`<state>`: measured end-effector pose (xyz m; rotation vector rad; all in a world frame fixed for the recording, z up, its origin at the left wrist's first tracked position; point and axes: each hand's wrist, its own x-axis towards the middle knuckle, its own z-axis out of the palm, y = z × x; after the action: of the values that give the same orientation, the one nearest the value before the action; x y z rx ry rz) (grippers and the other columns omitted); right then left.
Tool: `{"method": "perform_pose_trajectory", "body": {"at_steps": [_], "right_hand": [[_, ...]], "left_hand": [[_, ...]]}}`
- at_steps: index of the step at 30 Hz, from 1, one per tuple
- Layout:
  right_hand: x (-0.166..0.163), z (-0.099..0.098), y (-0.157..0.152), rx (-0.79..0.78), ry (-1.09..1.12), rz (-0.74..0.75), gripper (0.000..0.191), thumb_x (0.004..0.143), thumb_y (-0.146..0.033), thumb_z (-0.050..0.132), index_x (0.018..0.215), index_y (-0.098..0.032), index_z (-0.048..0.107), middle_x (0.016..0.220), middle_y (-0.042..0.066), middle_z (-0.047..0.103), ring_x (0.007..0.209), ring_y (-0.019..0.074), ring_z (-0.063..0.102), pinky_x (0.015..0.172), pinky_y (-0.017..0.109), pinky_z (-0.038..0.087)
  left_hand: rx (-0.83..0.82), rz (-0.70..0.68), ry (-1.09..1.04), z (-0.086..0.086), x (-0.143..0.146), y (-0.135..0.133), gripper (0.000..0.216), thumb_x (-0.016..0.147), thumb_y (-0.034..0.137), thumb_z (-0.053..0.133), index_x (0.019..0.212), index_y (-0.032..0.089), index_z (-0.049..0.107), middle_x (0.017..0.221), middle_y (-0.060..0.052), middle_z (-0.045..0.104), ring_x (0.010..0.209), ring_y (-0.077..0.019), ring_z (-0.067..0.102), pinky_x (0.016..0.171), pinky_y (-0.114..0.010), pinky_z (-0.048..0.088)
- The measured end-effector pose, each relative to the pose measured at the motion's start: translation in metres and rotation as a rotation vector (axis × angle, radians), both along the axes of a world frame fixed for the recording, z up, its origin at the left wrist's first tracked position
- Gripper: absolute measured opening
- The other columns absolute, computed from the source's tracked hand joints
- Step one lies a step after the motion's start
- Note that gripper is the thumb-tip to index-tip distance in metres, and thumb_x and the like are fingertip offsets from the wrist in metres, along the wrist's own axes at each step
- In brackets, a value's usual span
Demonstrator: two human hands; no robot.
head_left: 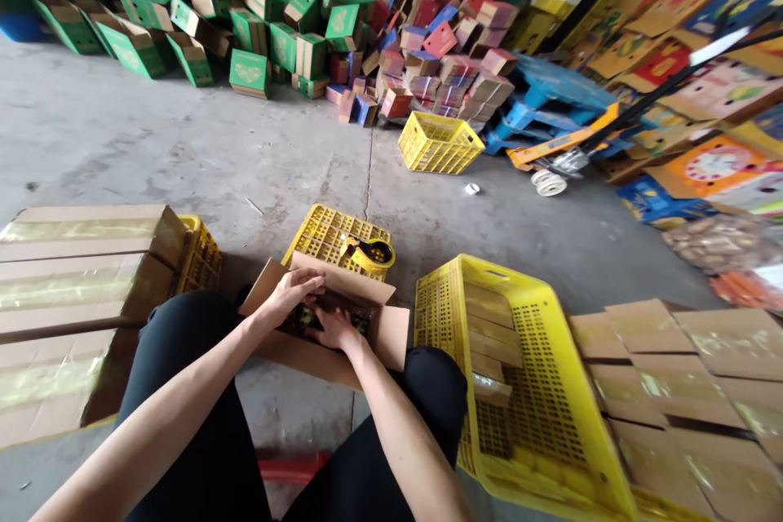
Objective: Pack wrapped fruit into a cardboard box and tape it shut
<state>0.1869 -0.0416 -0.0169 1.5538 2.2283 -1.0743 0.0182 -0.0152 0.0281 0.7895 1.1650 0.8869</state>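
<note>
An open cardboard box with its flaps spread sits between my knees. Its dark, mottled contents are too blurred to name. My left hand is over the box's left side by the far flap, fingers bent and drawn together; whatever they pinch cannot be made out. Inside the box, my right hand lies palm down on the contents with its fingers spread. Just beyond the box, a yellow tape dispenser rests on an upturned yellow crate.
A large yellow crate holding small cartons stands at my right, beside rows of taped cartons. More taped boxes are stacked at my left. Farther off are a yellow basket, a pallet jack and piled green boxes.
</note>
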Motion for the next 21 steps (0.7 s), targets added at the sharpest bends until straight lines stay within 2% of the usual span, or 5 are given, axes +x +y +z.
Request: {"method": "perform_pose_trajectory", "body": {"at_steps": [7, 10, 14, 18, 21], "right_hand": [[-0.012, -0.002, 0.005, -0.004, 0.070, -0.078, 0.045, 0.090, -0.036, 0.079, 0.135, -0.035, 0.075, 0.149, 0.014, 0.067, 0.149, 0.0461, 0.049, 0.122, 0.080, 0.019], [-0.011, 0.007, 0.006, 0.038, 0.108, -0.135, 0.041, 0.093, -0.032, 0.076, 0.134, -0.032, 0.076, 0.139, 0.013, 0.073, 0.144, 0.0404, 0.055, 0.123, 0.070, 0.031], [0.005, 0.035, 0.001, 0.144, 0.313, -0.206, 0.040, 0.095, -0.026, 0.073, 0.135, -0.030, 0.075, 0.135, 0.011, 0.070, 0.130, 0.0290, 0.065, 0.117, 0.045, 0.048], [0.036, 0.070, -0.016, 0.264, 0.609, -0.285, 0.039, 0.096, -0.030, 0.072, 0.134, -0.033, 0.075, 0.132, 0.009, 0.068, 0.127, 0.0282, 0.065, 0.119, 0.047, 0.047], [0.057, 0.088, -0.028, 0.363, 0.720, -0.415, 0.048, 0.099, -0.040, 0.069, 0.147, -0.036, 0.066, 0.147, 0.008, 0.060, 0.142, 0.0306, 0.055, 0.126, 0.051, 0.041]], "left_hand": [[0.007, -0.002, -0.004, -0.004, -0.003, 0.000, 0.068, 0.065, 0.065, 0.094, 0.111, 0.017, 0.078, 0.107, -0.013, 0.081, 0.100, -0.0300, 0.078, 0.082, -0.037, 0.059], [0.009, 0.008, -0.001, -0.004, -0.002, 0.000, 0.068, 0.065, 0.064, 0.094, 0.111, 0.017, 0.077, 0.105, -0.013, 0.081, 0.099, -0.0301, 0.077, 0.081, -0.036, 0.059], [0.115, 0.030, 0.070, 0.005, -0.003, 0.002, 0.067, 0.068, 0.068, 0.090, 0.109, 0.016, 0.078, 0.097, -0.012, 0.081, 0.094, -0.0302, 0.077, 0.079, -0.037, 0.058], [0.271, 0.052, 0.191, 0.018, -0.007, 0.003, 0.060, 0.081, 0.072, 0.079, 0.104, 0.016, 0.080, 0.095, -0.010, 0.081, 0.094, -0.0298, 0.075, 0.083, -0.036, 0.057], [0.247, -0.017, 0.083, 0.024, -0.004, 0.000, 0.063, 0.086, 0.071, 0.075, 0.117, 0.017, 0.079, 0.107, -0.012, 0.081, 0.106, -0.0321, 0.074, 0.087, -0.036, 0.057]]}}
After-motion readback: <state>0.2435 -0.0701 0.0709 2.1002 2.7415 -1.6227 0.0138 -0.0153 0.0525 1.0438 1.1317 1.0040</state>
